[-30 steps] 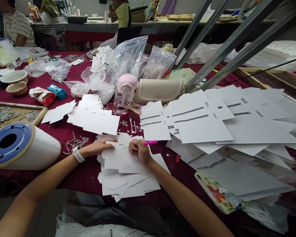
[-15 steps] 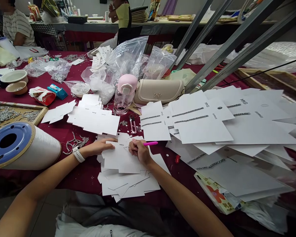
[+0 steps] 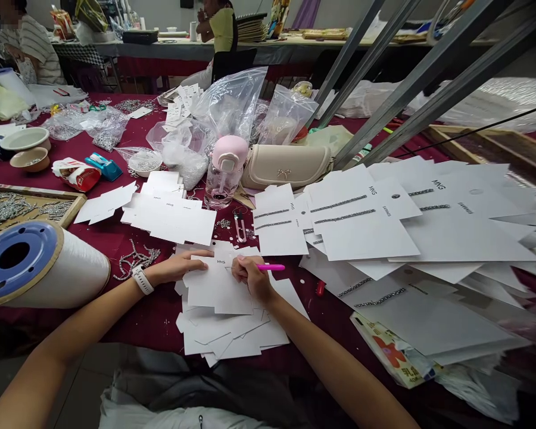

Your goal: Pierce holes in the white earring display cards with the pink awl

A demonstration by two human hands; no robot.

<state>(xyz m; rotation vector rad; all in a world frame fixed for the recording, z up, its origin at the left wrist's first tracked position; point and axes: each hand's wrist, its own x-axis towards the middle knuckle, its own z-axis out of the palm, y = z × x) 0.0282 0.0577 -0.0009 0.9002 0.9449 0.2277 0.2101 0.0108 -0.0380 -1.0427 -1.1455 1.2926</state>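
Note:
My right hand (image 3: 250, 275) is closed around a pink pen-like tool (image 3: 271, 267), its thin tip at the surface of a white MNG card (image 3: 221, 292). My left hand (image 3: 183, 266) rests on the card's left edge, thumb on top and fingers apart, partly behind the card. Under that card lies a loose pile of white cards (image 3: 232, 333). To the right, cards with two dark chain strips each (image 3: 361, 238) are heaped. A stack of cards without chains (image 3: 172, 220) lies beyond my left hand.
A large thread spool (image 3: 80, 262) and a wooden tray of chains (image 3: 71, 210) stand at left. Behind the cards are a pink-lidded bottle (image 3: 226, 173) and a beige purse (image 3: 288, 165). Metal bars (image 3: 397, 89) slant across the upper right. Two people sit farther back.
The pink tool and my right hand have shifted very slightly. My left hand stays on the card. At the upper left, a person's hands have come up with something pale.

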